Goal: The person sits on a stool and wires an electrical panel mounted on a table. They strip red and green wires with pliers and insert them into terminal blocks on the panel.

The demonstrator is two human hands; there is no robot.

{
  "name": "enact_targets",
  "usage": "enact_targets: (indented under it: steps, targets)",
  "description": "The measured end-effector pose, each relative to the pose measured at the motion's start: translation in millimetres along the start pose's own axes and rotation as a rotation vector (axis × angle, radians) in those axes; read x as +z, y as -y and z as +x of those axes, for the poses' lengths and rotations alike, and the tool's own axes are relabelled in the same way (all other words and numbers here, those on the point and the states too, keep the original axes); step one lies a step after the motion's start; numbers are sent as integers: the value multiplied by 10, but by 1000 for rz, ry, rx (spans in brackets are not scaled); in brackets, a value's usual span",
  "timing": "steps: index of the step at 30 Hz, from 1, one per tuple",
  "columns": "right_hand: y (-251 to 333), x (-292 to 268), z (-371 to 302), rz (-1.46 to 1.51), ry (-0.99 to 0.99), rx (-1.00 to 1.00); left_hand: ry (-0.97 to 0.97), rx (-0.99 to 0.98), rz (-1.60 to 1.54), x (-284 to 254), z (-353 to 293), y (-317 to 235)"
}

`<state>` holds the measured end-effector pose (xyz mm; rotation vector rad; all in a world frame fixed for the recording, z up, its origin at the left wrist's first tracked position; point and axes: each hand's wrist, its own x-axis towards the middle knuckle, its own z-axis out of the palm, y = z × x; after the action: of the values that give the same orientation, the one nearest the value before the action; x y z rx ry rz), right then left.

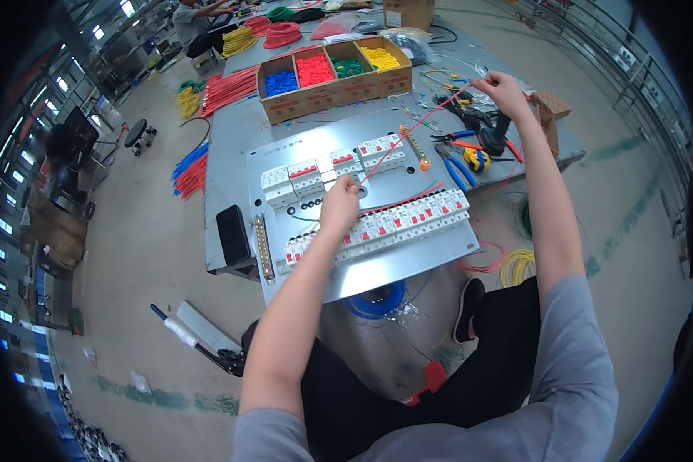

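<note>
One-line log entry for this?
left hand: pinches red wire over metal panel | right hand: raised, holds same wire | wire: runs between hands

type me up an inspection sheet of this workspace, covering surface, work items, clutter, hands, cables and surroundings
Surface: grey workbench, bearing a metal panel
Work items: red wire stretched above the panel; breakers in rows on it
Clutter: black phone at the left edge; blue-handled pliers at right
Hands: left hand over the panel, right hand raised, both pinching the red wire
Cables: yellow coil on the floor; red bundle on the bench
Surroundings: wheeled stool and a seated person, left
</note>
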<state>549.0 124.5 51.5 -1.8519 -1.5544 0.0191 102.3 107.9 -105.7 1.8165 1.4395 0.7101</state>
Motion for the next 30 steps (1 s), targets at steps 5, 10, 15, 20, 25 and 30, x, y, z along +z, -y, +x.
enact_targets:
  steps: [5, 10, 15, 20, 25, 30]
  targets:
    - [273, 842, 318, -43, 71, 33, -69, -115, 148, -44, 5, -50]
    - [508, 1490, 365, -45, 402, -93, -96, -193, 141, 57, 138, -18]
    - [1022, 1650, 262, -105, 690, -266, -111, -193, 230, 81, 198, 44]
    - [849, 1764, 276, -86, 606, -402, -96, -108, 241, 145, 205, -106]
    - [720, 2069, 227, -99, 448, -446, -51, 16, 231, 180, 208, -138]
    - [587, 2198, 362, -12, 560, -359, -42, -29, 222, 195, 189, -195]
